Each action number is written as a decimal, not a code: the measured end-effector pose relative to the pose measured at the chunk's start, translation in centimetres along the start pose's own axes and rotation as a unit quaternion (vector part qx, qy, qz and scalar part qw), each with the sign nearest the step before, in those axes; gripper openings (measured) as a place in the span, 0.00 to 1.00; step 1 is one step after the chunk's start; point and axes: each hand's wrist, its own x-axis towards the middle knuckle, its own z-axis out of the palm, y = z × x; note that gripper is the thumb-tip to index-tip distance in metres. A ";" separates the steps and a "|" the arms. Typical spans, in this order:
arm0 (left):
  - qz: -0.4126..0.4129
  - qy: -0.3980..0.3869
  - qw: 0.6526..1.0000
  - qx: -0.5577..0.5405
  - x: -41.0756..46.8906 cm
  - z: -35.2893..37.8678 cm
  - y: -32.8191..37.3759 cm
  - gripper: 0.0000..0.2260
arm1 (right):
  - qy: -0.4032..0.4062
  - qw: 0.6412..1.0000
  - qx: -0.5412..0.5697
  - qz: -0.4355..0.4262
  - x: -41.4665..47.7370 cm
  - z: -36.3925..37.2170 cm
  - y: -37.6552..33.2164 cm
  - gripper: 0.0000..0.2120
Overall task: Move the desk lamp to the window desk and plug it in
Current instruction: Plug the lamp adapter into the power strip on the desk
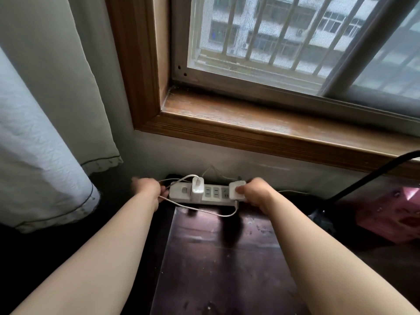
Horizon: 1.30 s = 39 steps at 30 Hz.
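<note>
A white power strip point(214, 194) lies at the back of the dark window desk point(222, 258), against the wall under the sill. My left hand point(147, 189) grips the strip's left end, where a thin white cable runs. My right hand point(256, 192) is closed on a white square plug adapter point(236, 189) seated at the strip's right end. Another white charger point(197, 186) stands plugged in near the left. A black curved lamp arm point(368, 176) rises at the right, and its base is only partly seen.
A wooden window sill point(272, 123) overhangs the wall above the strip. A pale curtain point(41, 133) hangs at the left. A pink box point(395, 214) sits at the desk's right. A white cable point(204, 210) loops across the desk in front of the strip.
</note>
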 end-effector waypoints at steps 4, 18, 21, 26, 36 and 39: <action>-0.017 -0.012 0.999 0.033 -0.6 -0.6 -0.8 0.15 | -0.014 0.998 -0.054 -0.012 -0.2 0.3 -1.0 0.15; -0.038 -0.083 0.973 0.214 -1.4 -1.1 -2.2 0.07 | 0.033 0.961 -0.244 -0.125 -2.2 1.3 -3.7 0.17; -0.036 -0.087 0.970 0.224 -1.5 -1.0 -2.7 0.09 | 0.038 0.950 -0.270 -0.151 -2.3 1.6 -3.7 0.20; -0.051 -0.110 0.959 0.256 -1.1 -1.1 -3.6 0.10 | 0.073 0.935 -0.292 -0.188 -2.1 2.0 -3.4 0.16; -0.055 -0.139 0.950 0.273 -1.8 -1.0 -4.2 0.12 | 0.095 0.914 -0.314 -0.237 -1.4 3.0 -2.9 0.14; -0.061 -0.140 0.953 0.263 -1.7 -0.9 -4.3 0.13 | 0.086 0.902 -0.339 -0.253 -1.2 3.1 -3.2 0.15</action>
